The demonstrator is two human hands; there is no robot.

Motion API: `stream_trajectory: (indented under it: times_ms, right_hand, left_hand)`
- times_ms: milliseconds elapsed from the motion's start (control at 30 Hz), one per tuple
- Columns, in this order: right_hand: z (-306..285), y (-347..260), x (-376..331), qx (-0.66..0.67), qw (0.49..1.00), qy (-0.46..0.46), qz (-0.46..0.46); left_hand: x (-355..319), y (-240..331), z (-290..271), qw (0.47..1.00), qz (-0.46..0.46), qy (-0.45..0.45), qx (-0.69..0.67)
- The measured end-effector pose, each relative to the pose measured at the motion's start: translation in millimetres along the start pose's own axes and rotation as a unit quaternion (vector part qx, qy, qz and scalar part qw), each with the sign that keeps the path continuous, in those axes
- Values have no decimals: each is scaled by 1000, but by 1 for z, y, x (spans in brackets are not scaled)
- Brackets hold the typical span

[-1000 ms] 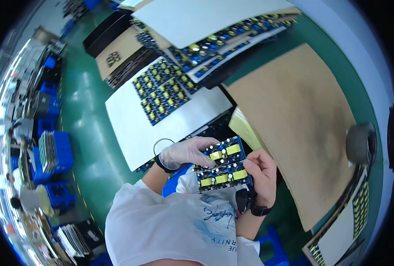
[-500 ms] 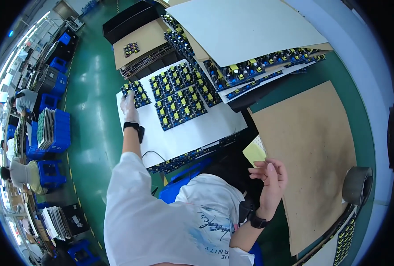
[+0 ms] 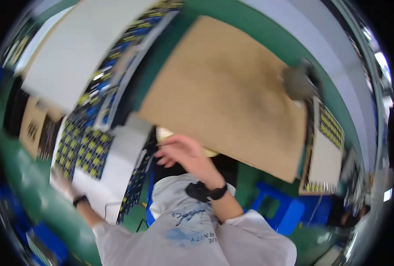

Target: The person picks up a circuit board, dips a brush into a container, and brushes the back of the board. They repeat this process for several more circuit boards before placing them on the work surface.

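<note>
My left hand point(image 3: 63, 182), in a pale glove and blurred, is at the near left edge of a white sheet point(image 3: 99, 188), beside a group of circuit boards point(image 3: 68, 148) with yellow and blue parts. Its fingers are too smeared to show whether they grip a board. A second block of circuit boards point(image 3: 93, 153) lies to the right of the first. My right hand point(image 3: 186, 156) hovers in front of my body, near the close edge of a large brown cardboard sheet point(image 3: 223, 84). Its fingers are loosely bent and apart, with nothing visible in them.
At the upper left, a tall stack of boards and sheets carries a white top sheet point(image 3: 86, 40). A grey roll point(image 3: 301, 80) stands beyond the cardboard's far right. Another board stack point(image 3: 325, 153) is at right, near a blue stool point(image 3: 276, 206). Something pale yellow point(image 3: 210, 152) shows behind my right hand.
My view has swung to the right, so the boards now appear at the left and the cardboard in the middle. My left hand is now lower beside the boards; the right stays raised.
</note>
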State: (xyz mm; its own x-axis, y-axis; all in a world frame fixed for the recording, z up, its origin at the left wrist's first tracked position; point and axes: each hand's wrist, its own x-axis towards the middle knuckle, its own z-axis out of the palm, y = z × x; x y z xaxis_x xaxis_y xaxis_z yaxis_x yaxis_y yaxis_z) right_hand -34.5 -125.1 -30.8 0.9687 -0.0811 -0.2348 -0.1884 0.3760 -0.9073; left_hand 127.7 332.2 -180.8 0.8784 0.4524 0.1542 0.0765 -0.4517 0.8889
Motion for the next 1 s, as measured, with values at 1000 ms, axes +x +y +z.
stream_trajectory:
  times_ms: [1000]
  right_hand:
    - [-307,-224,-125,-793,430,411,-132]
  left_hand:
    - [-349,357,215,711,79,-669,-200]
